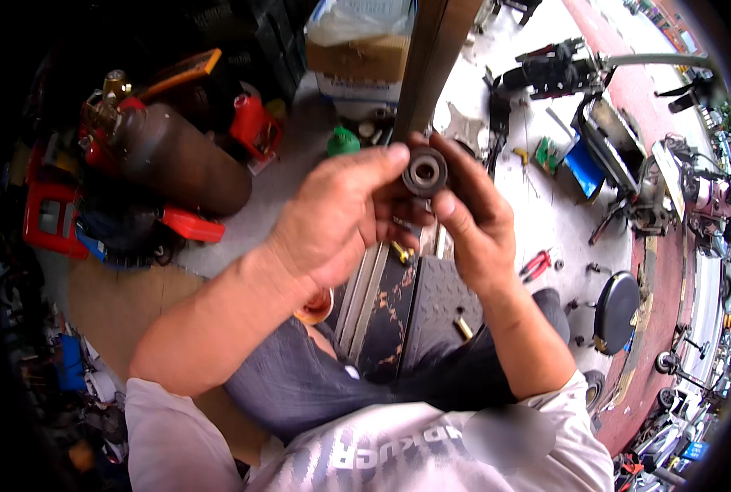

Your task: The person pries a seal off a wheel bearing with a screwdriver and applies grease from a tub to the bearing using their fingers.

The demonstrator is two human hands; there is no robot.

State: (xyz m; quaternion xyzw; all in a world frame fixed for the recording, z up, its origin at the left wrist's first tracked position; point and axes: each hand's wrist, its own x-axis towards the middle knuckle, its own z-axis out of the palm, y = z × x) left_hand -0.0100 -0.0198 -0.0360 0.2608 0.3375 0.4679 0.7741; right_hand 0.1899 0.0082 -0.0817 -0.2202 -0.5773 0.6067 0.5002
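Pale lettering runs across the person's light shirt (pixel 324 463), and blue print marks the white cardboard box (pixel 361 88) beyond the hands; both are partly obscured by folds or blur. The ring (pixel 419 185) is held up in front of the chest, between the two hands: small, round and dark, with a paler metal inner rim around a central hole. The left hand (pixel 332 209) pinches its left side, thumb at the upper edge; the right hand (pixel 480 221) is closed on its right side, thumb at the lower edge. Fingers hide its back and part of its rim, so its depth cannot be told. A grey smudge blots the shirt, and the far left sinks into darkness.
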